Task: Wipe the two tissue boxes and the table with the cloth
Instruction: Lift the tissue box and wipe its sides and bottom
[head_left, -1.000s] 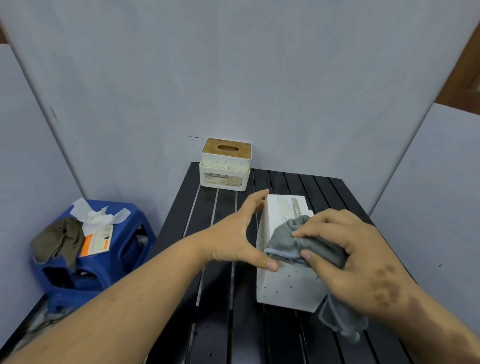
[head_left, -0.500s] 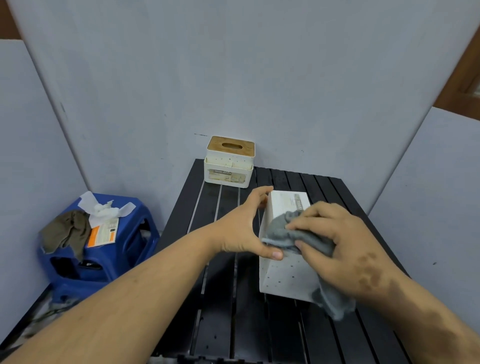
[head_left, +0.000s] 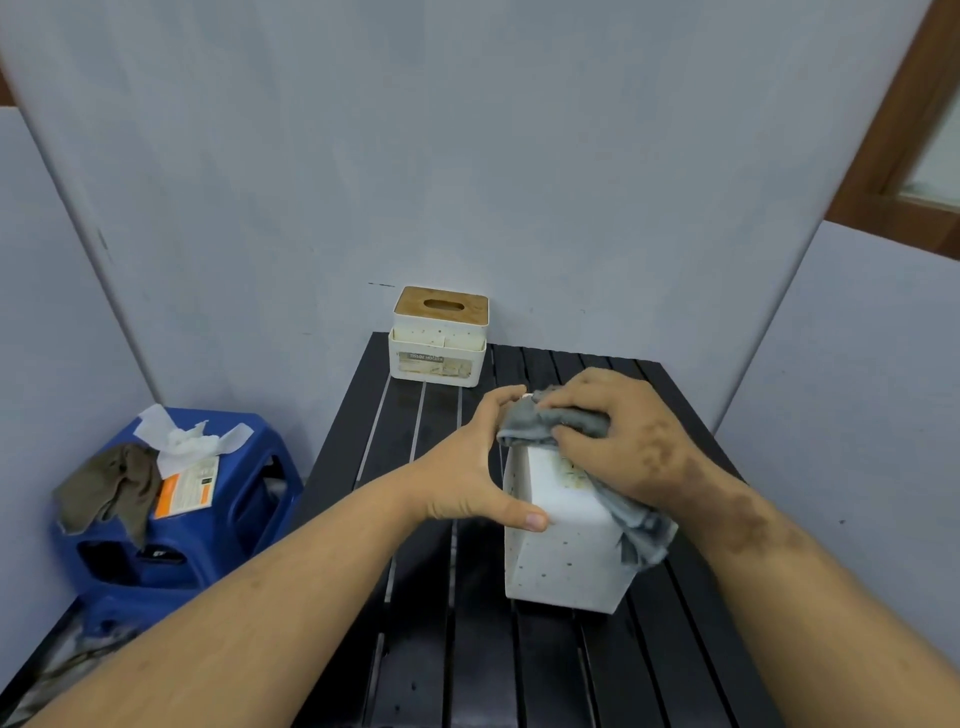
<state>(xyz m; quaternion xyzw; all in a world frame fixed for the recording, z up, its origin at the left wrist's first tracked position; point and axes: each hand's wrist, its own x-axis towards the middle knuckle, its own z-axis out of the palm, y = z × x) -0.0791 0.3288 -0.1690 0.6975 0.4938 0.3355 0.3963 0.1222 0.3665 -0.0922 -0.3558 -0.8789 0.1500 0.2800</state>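
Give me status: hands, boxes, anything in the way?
Left hand braces near tissue box. Right hand presses grey cloth on its top far end. Far tissue box untouched at table's back edge. Nothing in the way.

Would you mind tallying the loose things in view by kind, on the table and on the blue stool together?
Tissue boxes: 2 (near white box, far box with wooden lid)
Cloths: 2 (grey cloth, brown cloth on the blue stool)
Crumpled white tissue: 1
Orange-and-white packet: 1
Total: 6
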